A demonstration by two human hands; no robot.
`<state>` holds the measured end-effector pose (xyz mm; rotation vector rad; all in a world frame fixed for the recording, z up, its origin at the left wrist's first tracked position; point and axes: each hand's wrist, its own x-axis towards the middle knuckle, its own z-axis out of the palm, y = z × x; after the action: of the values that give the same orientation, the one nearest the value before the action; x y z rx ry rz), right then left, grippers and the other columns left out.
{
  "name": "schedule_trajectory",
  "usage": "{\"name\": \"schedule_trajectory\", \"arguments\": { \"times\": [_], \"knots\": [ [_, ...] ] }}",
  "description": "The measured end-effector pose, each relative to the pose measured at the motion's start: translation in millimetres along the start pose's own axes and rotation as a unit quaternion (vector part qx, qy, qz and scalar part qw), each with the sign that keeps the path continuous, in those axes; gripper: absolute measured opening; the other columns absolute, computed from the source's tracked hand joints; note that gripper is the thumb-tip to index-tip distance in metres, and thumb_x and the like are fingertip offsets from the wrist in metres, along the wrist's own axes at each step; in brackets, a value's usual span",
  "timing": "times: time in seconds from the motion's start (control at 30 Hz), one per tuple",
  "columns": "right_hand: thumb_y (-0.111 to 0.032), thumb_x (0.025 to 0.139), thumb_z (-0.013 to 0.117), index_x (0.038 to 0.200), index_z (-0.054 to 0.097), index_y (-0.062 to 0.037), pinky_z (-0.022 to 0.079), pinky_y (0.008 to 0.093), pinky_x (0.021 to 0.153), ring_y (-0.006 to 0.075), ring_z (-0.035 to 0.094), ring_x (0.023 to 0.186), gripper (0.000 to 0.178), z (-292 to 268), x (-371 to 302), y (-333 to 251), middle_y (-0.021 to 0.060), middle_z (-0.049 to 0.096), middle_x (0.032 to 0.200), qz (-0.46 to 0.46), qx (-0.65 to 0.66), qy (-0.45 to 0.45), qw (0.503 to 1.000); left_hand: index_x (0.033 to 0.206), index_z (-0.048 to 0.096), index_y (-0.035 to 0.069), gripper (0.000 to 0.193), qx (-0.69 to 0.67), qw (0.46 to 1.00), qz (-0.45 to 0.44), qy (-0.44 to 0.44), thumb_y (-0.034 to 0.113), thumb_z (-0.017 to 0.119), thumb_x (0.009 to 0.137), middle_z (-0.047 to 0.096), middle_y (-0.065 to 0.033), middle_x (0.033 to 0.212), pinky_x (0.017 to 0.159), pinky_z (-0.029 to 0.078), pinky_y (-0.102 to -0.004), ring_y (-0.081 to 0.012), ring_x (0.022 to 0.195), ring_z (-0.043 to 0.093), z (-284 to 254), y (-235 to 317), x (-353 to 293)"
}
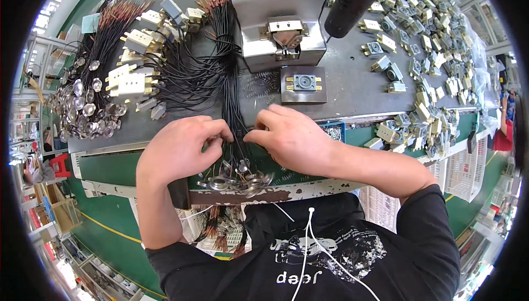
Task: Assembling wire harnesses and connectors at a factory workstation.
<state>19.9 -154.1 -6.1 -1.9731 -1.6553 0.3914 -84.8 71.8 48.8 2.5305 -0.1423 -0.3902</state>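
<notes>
A bundle of black wires [231, 100] runs down the table toward me, its far end showing reddish-brown tips. Both hands are at its near part. My left hand [184, 144] is closed with thumb and curled fingers at the left side of the wires. From the other side, my right hand [289, 135] has its fingers pinched at the same wires; the fingertips are partly hidden. Below the hands, round metal discs [237, 182] on the wire ends lie at the table's near edge. White plug blocks [132, 83] with brass prongs sit on wires to the left.
A metal press-like machine [278, 20] stands ahead, with a steel block [304, 94] holding a grey part in front. A black tube [358, 3] hangs overhead. Grey-and-white socket parts [430, 42] pile up at right. More metal discs [82, 102] lie far left; a blue tray [336, 131] sits behind my right wrist.
</notes>
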Motion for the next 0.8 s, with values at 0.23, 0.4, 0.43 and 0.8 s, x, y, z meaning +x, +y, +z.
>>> {"name": "schedule_trajectory", "arguments": {
  "times": [0.23,0.4,0.43,0.8],
  "knots": [
    [-0.033,0.091,0.069,0.091,0.074,-0.0048,0.056,0.0474,0.068,0.0365,0.071,0.072,0.028,9,24,-4,0.0175,0.070,0.071,0.119,0.037,-0.041,0.991,0.095,0.069,0.006,0.015,0.000,1.000,0.012,0.013,0.008,0.062,0.082,0.060,-0.0108,0.076,0.065,0.049,-0.0398,-0.0280,0.070,0.061,2,-4,-1],
    [-0.033,0.092,0.069,0.091,0.074,-0.0039,0.056,0.0479,0.071,0.0369,0.071,0.075,0.030,15,35,-3,0.0183,0.070,0.072,0.152,0.061,-0.042,0.986,0.094,0.069,0.005,0.014,-0.014,1.000,0.003,0.012,0.008,0.062,0.082,0.061,-0.0106,0.076,0.066,0.050,-0.0401,-0.0284,0.072,0.063,3,-5,-2],
    [-0.034,0.091,0.070,0.090,0.074,-0.0037,0.056,0.0480,0.071,0.0371,0.071,0.075,0.030,17,38,-1,0.0182,0.070,0.072,0.158,0.072,-0.034,0.984,0.093,0.069,0.005,0.013,-0.014,1.000,0.006,0.015,0.008,0.062,0.082,0.062,-0.0107,0.076,0.067,0.050,-0.0401,-0.0285,0.072,0.063,3,-7,-2],
    [-0.021,0.086,0.070,0.103,0.070,-0.0146,0.055,0.0426,0.068,0.0292,0.069,0.084,0.018,16,30,2,0.0087,0.065,0.087,-0.008,-0.010,-0.029,0.999,0.092,0.068,0.005,0.012,0.000,1.000,-0.008,0.005,0.008,0.063,0.082,0.063,-0.0119,0.077,0.067,0.050,-0.0414,-0.0302,0.073,0.063,-3,-8,-2]
  ]
}}
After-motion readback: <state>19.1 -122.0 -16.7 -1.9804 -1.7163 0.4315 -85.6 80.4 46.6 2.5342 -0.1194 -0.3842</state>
